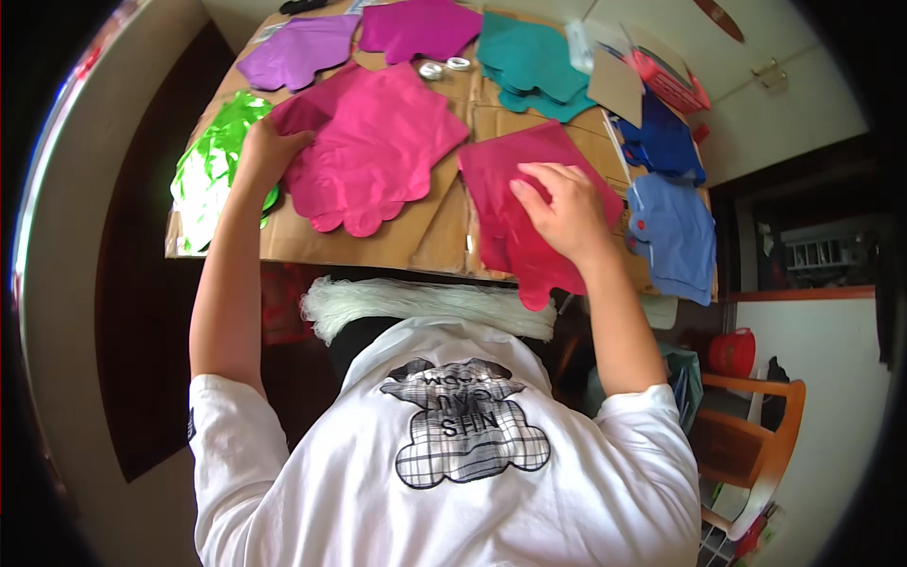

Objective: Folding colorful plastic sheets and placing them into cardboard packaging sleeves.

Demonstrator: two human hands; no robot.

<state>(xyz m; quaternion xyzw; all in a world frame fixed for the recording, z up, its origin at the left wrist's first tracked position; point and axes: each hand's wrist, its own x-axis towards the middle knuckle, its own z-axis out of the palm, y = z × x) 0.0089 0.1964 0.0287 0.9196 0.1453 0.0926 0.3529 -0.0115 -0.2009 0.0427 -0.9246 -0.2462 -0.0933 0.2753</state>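
At the left of the cardboard-covered table, my left hand point(269, 151) is closed on the upper left edge of a large pink foil sheet point(373, 151). This sheet is flat and creased, with a scalloped lower edge. My right hand point(567, 208) is over a darker pink foil sheet point(501, 175), its thumb and bent fingers apart and nothing seen between them. I cannot tell whether it touches the sheet. A scalloped end of the darker sheet hangs past the table's near edge. Beside my left forearm lies a shiny green foil piece point(213, 170).
Purple point(300, 52), magenta point(416, 26) and teal point(534, 61) sheets line the far side. Two white rolls point(444, 68) lie between them. Blue pieces point(671, 231) and a pink basket point(671, 80) are at right. White strands point(425, 307) cross my lap; a wooden chair point(756, 444) stands lower right.
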